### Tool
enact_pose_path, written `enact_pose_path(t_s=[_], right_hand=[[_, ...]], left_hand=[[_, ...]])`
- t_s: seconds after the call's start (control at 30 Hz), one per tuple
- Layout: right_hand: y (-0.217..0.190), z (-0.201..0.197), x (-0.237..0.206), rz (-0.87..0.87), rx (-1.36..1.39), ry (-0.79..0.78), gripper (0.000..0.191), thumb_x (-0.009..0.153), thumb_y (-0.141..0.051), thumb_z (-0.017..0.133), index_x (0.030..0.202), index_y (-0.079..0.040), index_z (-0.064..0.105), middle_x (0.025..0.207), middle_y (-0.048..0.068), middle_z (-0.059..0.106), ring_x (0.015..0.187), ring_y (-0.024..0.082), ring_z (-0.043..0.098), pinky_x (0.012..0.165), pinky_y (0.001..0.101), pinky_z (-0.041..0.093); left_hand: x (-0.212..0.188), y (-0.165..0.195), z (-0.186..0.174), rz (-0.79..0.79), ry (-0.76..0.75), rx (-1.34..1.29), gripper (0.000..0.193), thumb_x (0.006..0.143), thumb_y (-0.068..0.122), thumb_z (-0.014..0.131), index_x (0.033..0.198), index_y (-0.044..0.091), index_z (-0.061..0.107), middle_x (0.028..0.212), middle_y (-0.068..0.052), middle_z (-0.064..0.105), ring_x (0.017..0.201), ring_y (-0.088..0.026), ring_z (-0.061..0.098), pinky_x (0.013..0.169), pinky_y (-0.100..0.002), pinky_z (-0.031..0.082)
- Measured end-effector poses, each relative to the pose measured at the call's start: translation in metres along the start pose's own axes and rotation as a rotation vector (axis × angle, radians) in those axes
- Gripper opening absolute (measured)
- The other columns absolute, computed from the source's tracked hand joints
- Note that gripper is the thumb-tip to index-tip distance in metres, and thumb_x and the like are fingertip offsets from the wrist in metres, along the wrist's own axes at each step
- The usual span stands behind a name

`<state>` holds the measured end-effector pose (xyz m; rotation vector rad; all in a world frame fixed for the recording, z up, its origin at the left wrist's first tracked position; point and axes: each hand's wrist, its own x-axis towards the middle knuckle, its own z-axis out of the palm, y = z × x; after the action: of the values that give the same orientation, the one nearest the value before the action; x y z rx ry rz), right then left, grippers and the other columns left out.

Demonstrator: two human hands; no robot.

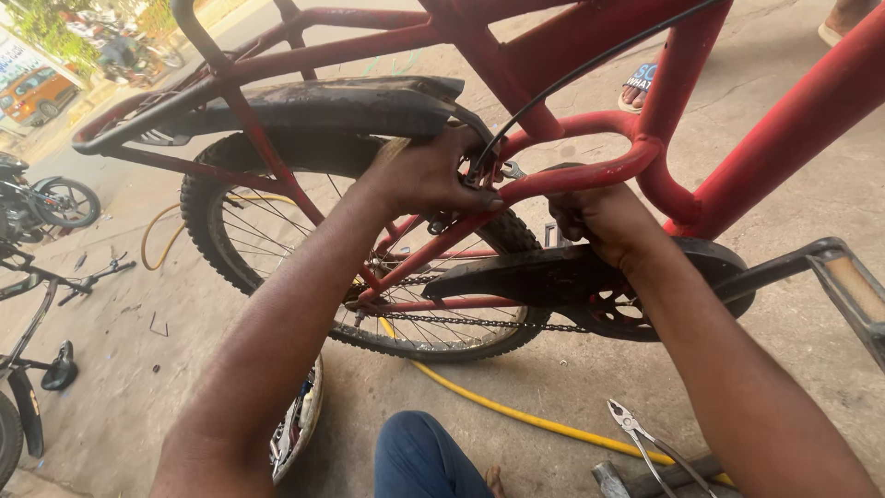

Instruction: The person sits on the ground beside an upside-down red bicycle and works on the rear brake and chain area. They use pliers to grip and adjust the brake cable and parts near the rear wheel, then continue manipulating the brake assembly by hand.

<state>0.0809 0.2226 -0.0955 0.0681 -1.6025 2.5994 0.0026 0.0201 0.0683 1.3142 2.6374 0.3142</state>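
Blue-trousered knee nearest, at 6 o'clock. One red bicycle frame spans view; one rear wheel at 9 o'clock of centre, one black mudguard above it at 11. Left hand closed around brake part where one black cable ends, just above tyre. Right hand curled behind stay, beside black chain guard; what it grips, cannot tell. One chain below. One yellow hose on floor, one pair of pliers at 5 o'clock. One pedal at 3.
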Motion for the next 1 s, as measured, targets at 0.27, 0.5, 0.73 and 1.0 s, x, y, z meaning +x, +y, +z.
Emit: enact_pose_path(t_s=[0.27, 0.5, 0.73, 1.0], right_hand=[[-0.008, -0.018, 0.024, 0.131, 0.117, -0.237, 0.025, 0.100, -0.019, 0.061, 0.110, 0.002, 0.070, 0.059, -0.001, 0.051, 0.043, 0.004, 0.038, 0.039, 0.0210, 0.027], [-0.001, -0.010, 0.015, 0.084, 0.270, -0.193, 0.023, 0.098, -0.018, 0.061, 0.109, 0.000, 0.071, 0.058, -0.003, 0.050, 0.043, 0.003, 0.038, 0.041, 0.0215, 0.030], [0.004, 0.006, -0.008, -0.091, -0.022, -0.007, 0.022, 0.092, -0.010, 0.064, 0.111, -0.001, 0.072, 0.071, -0.004, 0.054, 0.058, 0.004, 0.045, 0.051, 0.0207, 0.035], [0.041, 0.049, -0.016, -0.339, 0.133, 0.202, 0.012, 0.098, -0.005, 0.067, 0.108, 0.001, 0.072, 0.088, 0.000, 0.066, 0.075, 0.005, 0.056, 0.065, 0.0217, 0.044]], left_hand=[[0.003, -0.009, 0.006, 0.018, -0.017, -0.064, 0.079, 0.071, 0.053, 0.086, 0.130, 0.008, 0.060, 0.118, -0.009, 0.073, 0.111, -0.022, 0.071, 0.098, -0.037, 0.055], [0.005, -0.009, 0.005, 0.033, 0.005, 0.014, 0.071, 0.072, 0.052, 0.086, 0.124, 0.008, 0.065, 0.115, -0.009, 0.074, 0.111, -0.022, 0.072, 0.099, -0.037, 0.056], [0.007, -0.004, 0.006, 0.021, 0.026, 0.063, 0.079, 0.067, 0.061, 0.085, 0.124, 0.010, 0.064, 0.113, -0.007, 0.074, 0.109, -0.021, 0.071, 0.096, -0.038, 0.056], [0.001, 0.003, 0.003, -0.051, 0.056, 0.144, 0.082, 0.063, 0.070, 0.083, 0.121, 0.013, 0.067, 0.111, -0.006, 0.075, 0.107, -0.019, 0.073, 0.095, -0.036, 0.057]])
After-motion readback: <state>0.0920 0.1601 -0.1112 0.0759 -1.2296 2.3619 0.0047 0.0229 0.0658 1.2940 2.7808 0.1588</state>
